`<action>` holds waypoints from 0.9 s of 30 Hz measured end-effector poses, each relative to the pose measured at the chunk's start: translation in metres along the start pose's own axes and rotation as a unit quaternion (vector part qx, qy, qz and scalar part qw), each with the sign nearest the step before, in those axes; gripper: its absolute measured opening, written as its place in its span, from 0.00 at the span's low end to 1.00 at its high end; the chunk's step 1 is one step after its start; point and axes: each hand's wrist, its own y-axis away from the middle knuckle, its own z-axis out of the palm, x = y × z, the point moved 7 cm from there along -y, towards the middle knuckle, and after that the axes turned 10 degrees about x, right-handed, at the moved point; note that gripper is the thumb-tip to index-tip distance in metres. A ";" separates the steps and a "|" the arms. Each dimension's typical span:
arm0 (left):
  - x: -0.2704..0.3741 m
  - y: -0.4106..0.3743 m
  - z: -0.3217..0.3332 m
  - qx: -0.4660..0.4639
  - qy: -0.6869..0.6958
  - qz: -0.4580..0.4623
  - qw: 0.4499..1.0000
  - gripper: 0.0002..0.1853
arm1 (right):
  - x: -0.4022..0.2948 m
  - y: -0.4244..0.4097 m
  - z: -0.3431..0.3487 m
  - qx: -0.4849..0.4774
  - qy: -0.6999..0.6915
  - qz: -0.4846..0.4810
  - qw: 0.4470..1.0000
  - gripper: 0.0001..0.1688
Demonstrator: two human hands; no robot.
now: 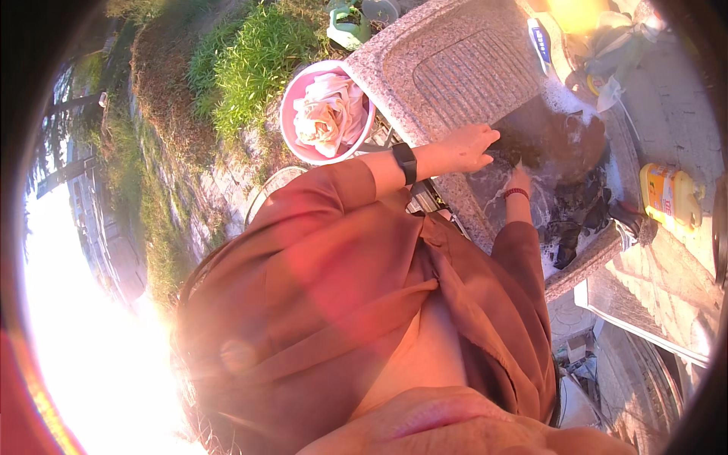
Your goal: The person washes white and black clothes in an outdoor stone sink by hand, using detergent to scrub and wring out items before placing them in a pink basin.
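A speckled stone laundry sink (387, 74) with a ribbed washboard slope (472, 74) lies before me. Its basin holds murky, foamy water and dark wet cloth (569, 227), partly sunk. My left hand (467, 149), below a black wristwatch, is over the near edge of the basin with its fingers bent. Dark wet material lies by its fingertips; whether they grip it is unclear. My right hand (518, 175), with a red bracelet at the wrist, reaches down to the water beside the left. Its fingers are partly hidden, and what they hold cannot be made out.
Left of the sink, a pink basin (289, 133) holds pale crumpled laundry (333, 114). A yellow bottle (671, 196) lies beyond the right rim. A white-and-blue container (540, 45) rests at the far rim. Green plants (267, 68) and a green watering can (348, 34) are at the far left.
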 end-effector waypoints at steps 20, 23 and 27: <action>0.136 -0.046 0.010 0.174 0.206 0.125 0.955 0.49 | 0.014 0.191 -0.372 0.257 -0.505 -0.191 0.801 0.25; 0.114 -0.059 0.036 0.159 0.239 0.151 0.946 0.34 | 0.044 0.205 -0.366 0.279 -0.643 -0.155 0.696 0.29; 0.104 -0.055 0.054 0.135 0.342 0.064 0.928 0.19 | 0.060 0.208 -0.353 0.324 -0.670 -0.122 0.657 0.28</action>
